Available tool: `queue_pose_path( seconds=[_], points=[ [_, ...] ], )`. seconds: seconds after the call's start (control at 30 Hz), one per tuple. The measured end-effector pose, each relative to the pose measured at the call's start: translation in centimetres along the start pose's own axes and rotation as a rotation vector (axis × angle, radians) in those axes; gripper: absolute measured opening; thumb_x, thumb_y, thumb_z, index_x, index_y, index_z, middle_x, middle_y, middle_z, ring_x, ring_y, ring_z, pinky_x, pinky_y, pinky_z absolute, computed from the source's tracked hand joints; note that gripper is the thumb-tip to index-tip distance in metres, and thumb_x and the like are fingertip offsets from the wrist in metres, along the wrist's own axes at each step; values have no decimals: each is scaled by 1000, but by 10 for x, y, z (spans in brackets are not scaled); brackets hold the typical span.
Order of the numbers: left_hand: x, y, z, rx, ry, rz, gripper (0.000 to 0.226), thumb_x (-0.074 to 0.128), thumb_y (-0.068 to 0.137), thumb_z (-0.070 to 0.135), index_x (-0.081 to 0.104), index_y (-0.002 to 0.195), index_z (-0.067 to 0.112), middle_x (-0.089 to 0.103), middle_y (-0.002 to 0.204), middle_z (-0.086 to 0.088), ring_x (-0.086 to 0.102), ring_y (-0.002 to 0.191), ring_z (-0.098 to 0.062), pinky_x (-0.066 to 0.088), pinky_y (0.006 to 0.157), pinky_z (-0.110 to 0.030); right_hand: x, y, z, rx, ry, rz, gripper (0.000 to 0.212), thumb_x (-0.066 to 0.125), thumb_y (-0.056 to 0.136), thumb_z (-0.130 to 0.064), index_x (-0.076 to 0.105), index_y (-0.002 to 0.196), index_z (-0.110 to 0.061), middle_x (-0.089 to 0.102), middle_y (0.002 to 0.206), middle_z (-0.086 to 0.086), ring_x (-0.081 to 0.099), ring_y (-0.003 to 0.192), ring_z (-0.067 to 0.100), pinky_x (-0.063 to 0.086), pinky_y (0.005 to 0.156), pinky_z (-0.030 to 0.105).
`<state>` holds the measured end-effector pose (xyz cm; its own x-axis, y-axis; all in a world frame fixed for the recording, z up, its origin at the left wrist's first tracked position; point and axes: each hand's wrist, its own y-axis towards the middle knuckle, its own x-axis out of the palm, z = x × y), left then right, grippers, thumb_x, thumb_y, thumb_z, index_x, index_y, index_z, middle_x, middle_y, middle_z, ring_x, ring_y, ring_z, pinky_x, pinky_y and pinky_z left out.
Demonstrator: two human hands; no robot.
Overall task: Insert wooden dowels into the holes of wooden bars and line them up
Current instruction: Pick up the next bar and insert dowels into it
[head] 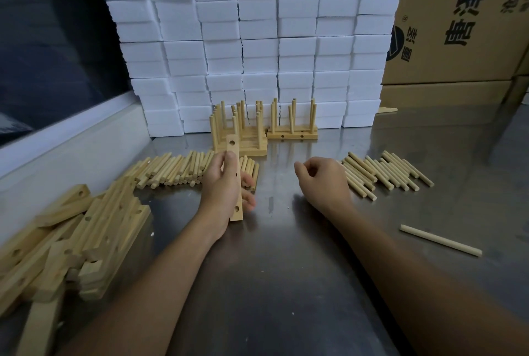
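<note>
Steel tabletop point(286, 284), reflective. Back wall of stacked white foam blocks point(257, 40); cardboard cartons point(458, 26) with black print behind and to the right of the right hand.

Beyond the left hand: finished bars with upright dowels point(239, 126), packed in a group, and a second finished set point(292, 123) just beside it on the right; both stand against the foam. Between that group and the left hand, a loose row of dowels point(177, 168) lies on the steel, partly hidden by the hand. Left of the left forearm: a heap of drilled bars point(86, 241), stacked unevenly.

Right of the right hand: a second spread of dowels point(383, 174), most angled toward the far left. Nearer the person, right of the right forearm, one single dowel point(439, 240) lies alone.

Left hand point(221, 192) grips a wooden bar point(234, 178), fingers curled around its middle. Long axis runs near to far, far end raised; holes show on its face.

Right hand point(323, 181) is above the steel, fingers loosely curled, holding nothing.
</note>
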<state>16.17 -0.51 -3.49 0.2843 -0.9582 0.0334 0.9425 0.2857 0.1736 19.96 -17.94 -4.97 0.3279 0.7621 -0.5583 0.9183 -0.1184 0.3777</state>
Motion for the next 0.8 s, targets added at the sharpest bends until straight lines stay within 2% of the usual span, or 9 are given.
queue_pose_path(
  seconds=[0.1, 0.17, 0.23, 0.3, 0.37, 0.57, 0.7, 0.8],
  points=[
    [-1, 0, -4, -29, -32, -31, 25, 39, 105, 37, 59, 94, 28, 58, 57, -3, 47, 36, -21, 35, 35, -24, -1, -4, -5, -51, -105, -18, 25, 55, 99, -32, 68, 84, -16, 66, 69, -3, 61, 59, 10, 51, 58, 24],
    [-3, 2, -6, -73, -122, -38, 21, 42, 104, 26, 59, 100, 15, 56, 56, -6, 45, 35, -21, 33, 35, -22, -2, -6, -8, -83, -263, 16, 23, 53, 99, -32, 68, 95, -15, 68, 84, -2, 63, 75, 14, 55, 72, 32],
    [-5, 3, -6, -122, -208, -35, 20, 40, 99, 14, 58, 104, 6, 54, 58, -10, 44, 35, -22, 32, 34, -22, -3, -9, -8, -89, -477, 60, 25, 51, 97, -35, 64, 110, -17, 64, 106, 1, 58, 101, 21, 47, 94, 40],
    [-7, 3, -6, -136, -237, -38, 24, 37, 95, 6, 59, 103, 4, 53, 60, -13, 45, 36, -22, 33, 34, -23, -6, -12, -6, -20, -646, 59, 33, 51, 94, -38, 56, 120, -19, 55, 121, 6, 48, 117, 27, 36, 100, 46],
    [-7, 2, -7, -117, -224, -42, 28, 35, 92, 0, 60, 103, 5, 53, 62, -14, 46, 38, -23, 35, 35, -25, -12, -12, -3, 61, -712, 43, 39, 52, 91, -41, 51, 124, -19, 49, 127, 8, 43, 122, 30, 32, 102, 50],
    [-5, 0, -5, -104, -202, -57, 27, 36, 93, -4, 60, 100, 6, 56, 63, -14, 52, 39, -23, 40, 37, -25, -19, -10, 1, 210, -696, -10, 43, 49, 92, -45, 51, 124, -17, 51, 130, 11, 47, 121, 32, 31, 100, 50],
    [-4, -1, -4, -93, -181, -85, 25, 37, 95, -4, 59, 100, 7, 56, 66, -13, 53, 42, -24, 42, 38, -26, -18, -9, 1, 178, -631, -10, 32, 50, 95, -29, 56, 124, -15, 58, 126, 12, 51, 120, 34, 38, 103, 48],
    [-4, -1, -5, -83, -169, -94, 24, 39, 95, -3, 59, 100, 9, 56, 66, -13, 51, 43, -23, 41, 37, -25, -17, -10, 1, 117, -557, -32, 20, 60, 93, -17, 59, 112, -12, 64, 111, 12, 58, 104, 30, 50, 90, 43]
  ],
)
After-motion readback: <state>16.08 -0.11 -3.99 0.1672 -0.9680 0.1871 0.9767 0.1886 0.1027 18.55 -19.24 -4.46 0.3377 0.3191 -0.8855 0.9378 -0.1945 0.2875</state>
